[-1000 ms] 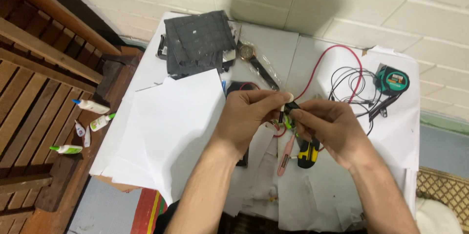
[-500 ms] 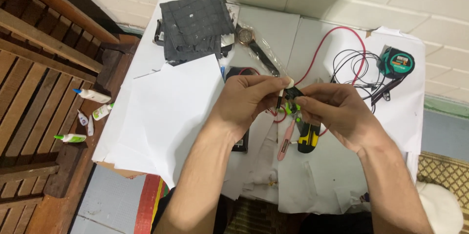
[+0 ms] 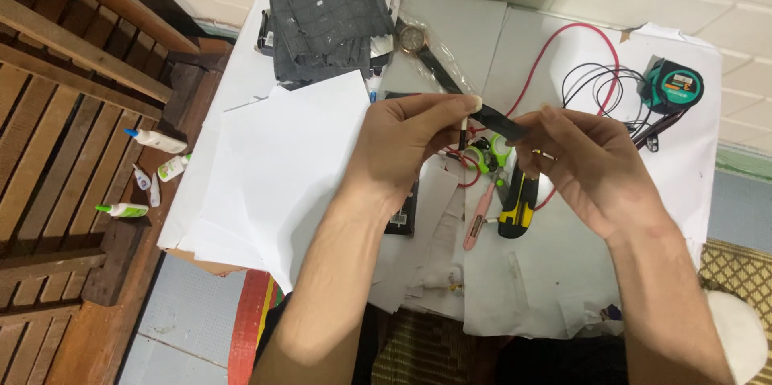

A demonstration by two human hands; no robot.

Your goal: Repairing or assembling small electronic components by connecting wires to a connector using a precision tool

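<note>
Both bare arms are reaching up from the bottom of the view and coming close together in the middle. The left hand is turned with its back toward the camera, its fingers curling in and its thumb and first finger pinching together at the tips. The right hand is facing it, just beside it, fingers bending and fingertips pinching too. The two hands are almost touching at the fingertips. Both wrists are staying straight.

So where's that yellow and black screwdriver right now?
In the head view, the yellow and black screwdriver lies on the white paper just below the right hand, beside a pink pen.
</note>
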